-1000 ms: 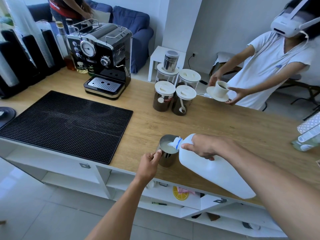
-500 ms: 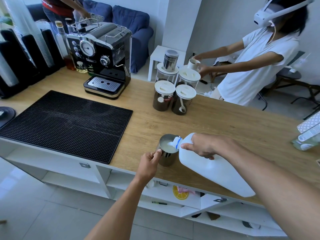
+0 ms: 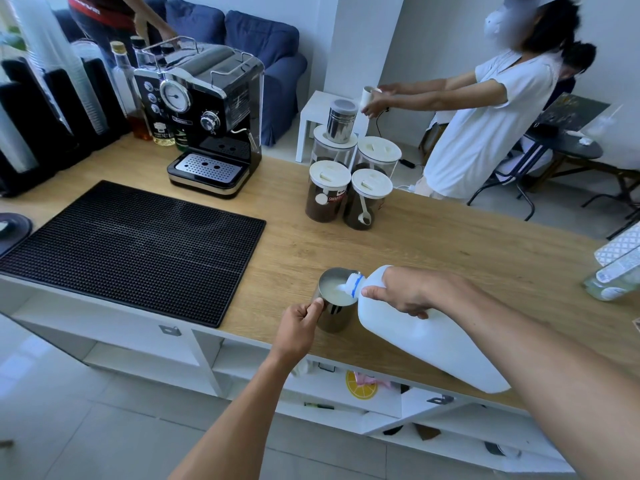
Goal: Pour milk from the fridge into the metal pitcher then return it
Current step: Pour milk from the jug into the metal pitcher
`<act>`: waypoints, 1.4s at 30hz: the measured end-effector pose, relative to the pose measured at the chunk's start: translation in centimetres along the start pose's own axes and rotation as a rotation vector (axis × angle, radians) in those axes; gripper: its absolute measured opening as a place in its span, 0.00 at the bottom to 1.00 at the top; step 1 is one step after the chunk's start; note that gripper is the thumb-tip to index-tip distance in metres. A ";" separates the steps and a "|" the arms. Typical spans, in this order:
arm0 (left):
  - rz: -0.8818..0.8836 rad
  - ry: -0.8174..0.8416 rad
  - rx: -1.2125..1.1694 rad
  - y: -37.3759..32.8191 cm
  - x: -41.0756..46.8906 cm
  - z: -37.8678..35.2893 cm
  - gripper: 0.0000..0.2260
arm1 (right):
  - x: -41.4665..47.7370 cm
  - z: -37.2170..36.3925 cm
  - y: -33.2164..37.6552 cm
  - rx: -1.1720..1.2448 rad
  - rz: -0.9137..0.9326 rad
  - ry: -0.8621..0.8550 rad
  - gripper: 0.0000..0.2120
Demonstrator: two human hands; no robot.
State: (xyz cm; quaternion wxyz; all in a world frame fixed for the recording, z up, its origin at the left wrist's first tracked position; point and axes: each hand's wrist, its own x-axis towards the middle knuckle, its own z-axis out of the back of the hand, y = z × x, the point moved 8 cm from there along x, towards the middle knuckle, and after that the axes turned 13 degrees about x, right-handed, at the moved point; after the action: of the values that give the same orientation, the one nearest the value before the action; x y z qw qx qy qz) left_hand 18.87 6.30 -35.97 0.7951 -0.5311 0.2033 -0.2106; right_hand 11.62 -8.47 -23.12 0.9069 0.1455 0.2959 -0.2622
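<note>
A small metal pitcher (image 3: 335, 317) stands near the front edge of the wooden counter (image 3: 450, 251), with white milk inside it. My left hand (image 3: 299, 322) grips the pitcher's handle side. A white plastic milk jug (image 3: 426, 337) is tipped steeply, its blue-ringed spout over the pitcher's rim, and milk runs into the pitcher. My right hand (image 3: 412, 292) grips the jug near its neck. The fridge is out of view.
A black rubber mat (image 3: 131, 247) lies to the left, an espresso machine (image 3: 204, 119) behind it. Several lidded coffee jars (image 3: 346, 188) stand mid-counter. A person in white (image 3: 485, 133) holds a cup beyond the counter. A bottle (image 3: 613, 282) lies at the right edge.
My hands, jug and pitcher stay put while milk keeps flowing. The person in white has turned left, carrying the cup away from the counter.
</note>
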 end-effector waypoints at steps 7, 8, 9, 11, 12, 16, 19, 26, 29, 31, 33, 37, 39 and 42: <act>-0.011 0.000 0.000 -0.2 -0.1 0.1 0.22 | -0.1 0.1 0.0 0.003 -0.005 -0.002 0.32; -0.011 -0.001 0.000 -0.1 0.0 0.1 0.22 | -0.1 0.1 0.0 0.007 -0.004 -0.002 0.31; -0.011 -0.003 0.000 -0.1 0.0 0.1 0.22 | -0.1 0.1 0.0 0.009 -0.002 -0.004 0.31; -0.010 -0.004 0.002 -0.1 0.0 0.1 0.22 | -0.1 0.1 0.0 0.007 0.002 -0.007 0.32; -0.011 -0.003 0.000 -0.1 0.0 0.1 0.22 | -0.1 0.1 0.0 0.005 0.003 -0.009 0.32; -0.001 -0.006 -0.004 0.1 0.0 0.0 0.22 | -0.1 0.1 0.1 -0.002 0.001 -0.006 0.31; 0.003 -0.003 -0.016 0.1 0.1 0.0 0.22 | -0.1 0.1 0.1 -0.017 -0.005 -0.013 0.31; 0.001 0.001 -0.020 0.2 0.1 -0.1 0.23 | 0.0 0.1 -0.1 -0.010 -0.013 -0.022 0.31; -0.002 0.000 -0.016 0.1 0.1 0.0 0.22 | -0.2 0.2 0.0 0.007 -0.007 -0.029 0.32; -0.012 0.001 -0.016 -0.1 0.0 0.0 0.22 | -0.3 0.1 -0.1 0.006 -0.007 -0.031 0.32; -0.015 0.002 -0.012 -0.2 0.0 0.1 0.22 | -0.2 0.0 -0.2 0.005 -0.010 -0.030 0.33; 0.000 -0.004 -0.013 0.0 0.1 0.0 0.22 | -0.2 -0.2 -0.6 0.048 -0.027 -0.036 0.34; 0.009 -0.006 -0.012 0.2 0.1 -0.1 0.22 | -0.1 -0.5 -1.0 0.104 -0.038 -0.039 0.33; 0.014 -0.012 -0.008 0.2 0.0 -0.1 0.22 | 0.0 -1.1 -1.6 0.193 -0.042 -0.053 0.32</act>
State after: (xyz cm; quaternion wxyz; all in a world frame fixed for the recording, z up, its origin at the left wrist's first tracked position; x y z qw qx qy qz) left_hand 18.85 6.35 -36.21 0.7956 -0.5341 0.2033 -0.2010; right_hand 10.28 -9.30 -24.16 0.8904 0.2191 0.2483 -0.3123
